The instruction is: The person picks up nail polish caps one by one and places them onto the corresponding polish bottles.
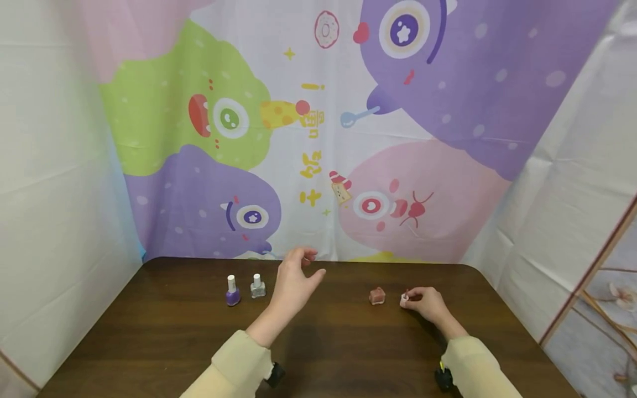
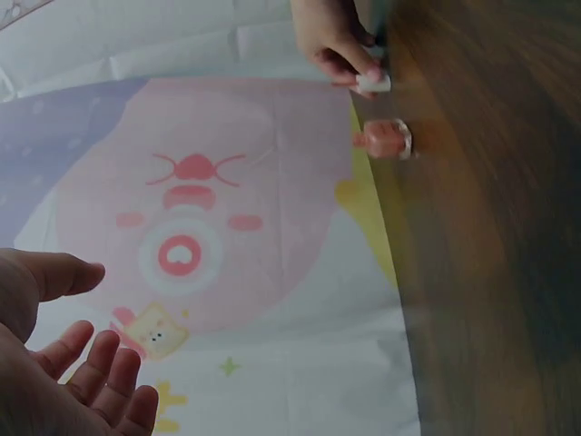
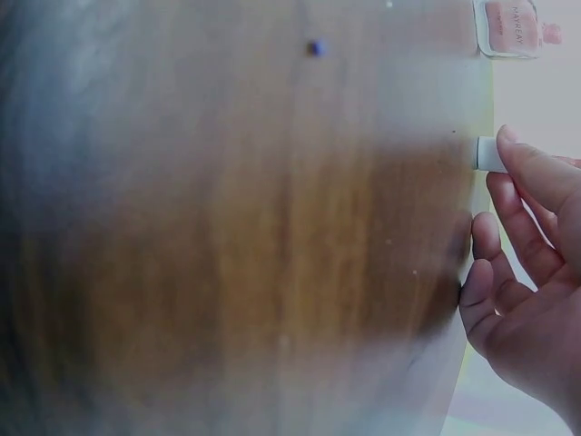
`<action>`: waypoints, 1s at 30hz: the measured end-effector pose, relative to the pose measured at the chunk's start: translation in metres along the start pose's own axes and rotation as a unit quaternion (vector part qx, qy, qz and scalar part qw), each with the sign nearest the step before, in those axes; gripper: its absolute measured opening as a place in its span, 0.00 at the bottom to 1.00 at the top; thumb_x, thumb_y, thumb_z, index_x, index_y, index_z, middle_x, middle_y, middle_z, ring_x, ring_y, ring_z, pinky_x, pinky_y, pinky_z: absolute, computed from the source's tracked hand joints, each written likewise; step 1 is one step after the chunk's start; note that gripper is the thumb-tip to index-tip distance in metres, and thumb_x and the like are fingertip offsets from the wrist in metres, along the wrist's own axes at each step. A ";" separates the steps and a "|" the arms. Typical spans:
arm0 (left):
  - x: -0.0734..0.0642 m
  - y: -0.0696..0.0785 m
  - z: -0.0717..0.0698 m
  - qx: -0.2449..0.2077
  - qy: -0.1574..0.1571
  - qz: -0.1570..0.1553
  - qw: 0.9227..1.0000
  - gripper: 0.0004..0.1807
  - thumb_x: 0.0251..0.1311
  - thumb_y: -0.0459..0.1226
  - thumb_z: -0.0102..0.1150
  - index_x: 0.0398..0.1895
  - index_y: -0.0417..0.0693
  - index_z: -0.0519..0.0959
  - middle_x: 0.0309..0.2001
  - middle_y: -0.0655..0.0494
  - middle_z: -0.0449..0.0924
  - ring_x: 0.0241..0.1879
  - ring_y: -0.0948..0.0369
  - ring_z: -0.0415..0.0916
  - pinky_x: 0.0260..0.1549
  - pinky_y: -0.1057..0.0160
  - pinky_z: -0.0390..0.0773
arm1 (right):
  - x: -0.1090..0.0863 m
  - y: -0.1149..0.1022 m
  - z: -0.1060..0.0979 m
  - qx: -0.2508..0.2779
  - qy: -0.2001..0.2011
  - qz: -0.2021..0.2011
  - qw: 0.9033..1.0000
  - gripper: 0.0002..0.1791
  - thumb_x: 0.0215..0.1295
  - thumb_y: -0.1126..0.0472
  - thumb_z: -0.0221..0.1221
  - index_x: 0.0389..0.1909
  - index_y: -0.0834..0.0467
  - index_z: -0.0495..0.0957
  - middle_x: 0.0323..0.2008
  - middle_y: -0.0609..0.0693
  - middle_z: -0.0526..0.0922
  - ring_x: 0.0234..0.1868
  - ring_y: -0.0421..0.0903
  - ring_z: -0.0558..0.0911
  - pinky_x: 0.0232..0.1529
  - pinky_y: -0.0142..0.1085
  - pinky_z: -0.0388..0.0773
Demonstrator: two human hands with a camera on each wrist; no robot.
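My right hand [image 1: 428,303] pinches the white cap [image 1: 404,300] of a nail polish between thumb and fingers, low at the tabletop. The cap [image 3: 488,154] has its flat end toward the table, and its reddish brush points up. To its left an uncapped pinkish-red nail polish bottle [image 1: 377,296] stands upright, its neck bare; lettering shows on that bottle [image 3: 514,25] in the right wrist view. My left hand [image 1: 293,282] is raised over the table with nothing in it, thumb apart from the loosely bent fingers [image 2: 107,368].
A purple nail polish bottle [image 1: 232,296] and a clear-silver one [image 1: 257,288], both with white caps, stand left of my left hand. The dark wooden table [image 1: 328,342] meets a cartoon-printed curtain [image 1: 318,232] at its back edge. White cloth [image 1: 64,166] hangs at the sides.
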State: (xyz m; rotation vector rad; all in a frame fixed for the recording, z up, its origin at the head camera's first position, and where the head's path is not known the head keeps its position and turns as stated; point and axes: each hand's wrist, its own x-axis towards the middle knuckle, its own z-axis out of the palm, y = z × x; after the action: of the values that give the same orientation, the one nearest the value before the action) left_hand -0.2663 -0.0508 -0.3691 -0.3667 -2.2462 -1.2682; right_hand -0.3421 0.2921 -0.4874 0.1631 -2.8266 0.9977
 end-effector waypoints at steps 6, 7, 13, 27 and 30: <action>0.003 0.002 0.015 -0.024 -0.030 -0.005 0.999 0.19 0.47 0.35 0.71 0.44 0.44 0.77 0.38 0.52 0.79 0.42 0.55 0.75 0.45 0.56 0.73 | -0.002 -0.002 0.000 0.001 -0.001 -0.003 1.000 0.13 0.50 0.60 0.70 0.34 0.63 0.83 0.38 0.57 0.84 0.40 0.53 0.81 0.42 0.45 0.77; 0.004 0.002 0.018 -0.028 -0.035 -0.005 0.999 0.19 0.47 0.35 0.71 0.44 0.44 0.77 0.38 0.52 0.79 0.42 0.55 0.76 0.45 0.56 0.73 | -0.002 -0.002 0.000 -0.001 -0.001 -0.004 1.000 0.13 0.50 0.59 0.70 0.34 0.63 0.83 0.37 0.57 0.84 0.40 0.53 0.81 0.42 0.46 0.77; 0.006 0.001 0.034 -0.051 -0.069 -0.010 0.996 0.21 0.49 0.38 0.70 0.46 0.45 0.77 0.39 0.54 0.80 0.44 0.55 0.76 0.47 0.55 0.73 | -0.001 -0.001 -0.001 -0.003 -0.008 -0.003 1.000 0.14 0.50 0.58 0.70 0.34 0.64 0.83 0.37 0.58 0.84 0.39 0.53 0.81 0.40 0.47 0.77; 0.005 -0.015 0.070 -0.070 -0.128 -0.026 0.989 0.30 0.51 0.43 0.69 0.56 0.43 0.72 0.51 0.50 0.77 0.52 0.53 0.73 0.51 0.53 0.72 | -0.002 -0.002 0.000 -0.009 -0.001 -0.002 1.000 0.13 0.49 0.58 0.71 0.33 0.62 0.83 0.36 0.55 0.84 0.39 0.52 0.82 0.41 0.46 0.77; 0.005 -0.020 0.077 -0.072 -0.140 -0.036 0.987 0.30 0.52 0.44 0.69 0.57 0.42 0.71 0.53 0.49 0.76 0.53 0.52 0.72 0.52 0.53 0.72 | -0.001 -0.002 -0.001 -0.013 0.000 -0.002 1.000 0.13 0.49 0.58 0.71 0.33 0.61 0.83 0.36 0.55 0.85 0.39 0.52 0.82 0.41 0.46 0.77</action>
State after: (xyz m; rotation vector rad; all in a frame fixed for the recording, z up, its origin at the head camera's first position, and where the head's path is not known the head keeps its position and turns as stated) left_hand -0.3036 0.0042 -0.4123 -0.5519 -2.4227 -1.5015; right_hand -0.3404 0.2912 -0.4862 0.1653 -2.8373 0.9609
